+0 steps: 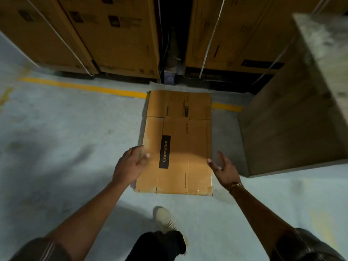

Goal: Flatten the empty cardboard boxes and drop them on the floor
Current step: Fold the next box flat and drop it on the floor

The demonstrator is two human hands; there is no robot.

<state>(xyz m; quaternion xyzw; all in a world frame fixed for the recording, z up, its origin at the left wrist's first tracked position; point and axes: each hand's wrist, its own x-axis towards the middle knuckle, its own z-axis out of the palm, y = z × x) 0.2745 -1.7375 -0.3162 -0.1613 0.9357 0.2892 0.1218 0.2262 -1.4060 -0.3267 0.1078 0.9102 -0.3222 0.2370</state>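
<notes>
A flattened brown cardboard box [178,142] with a black "Crompton" label lies flat over the pale floor [66,138], its long side pointing away from me. My left hand [130,166] is at its left edge, fingers spread, thumb over the cardboard. My right hand [224,170] hovers at the right edge with fingers apart, a gold bracelet on the wrist. Neither hand grips the box; whether it rests on the floor or is still falling I cannot tell.
Tall strapped cardboard cartons [105,34] stand in a row at the back, behind a yellow floor line [84,87]. A large grey concrete block [301,110] rises on the right. My shoe [165,219] is just behind the box.
</notes>
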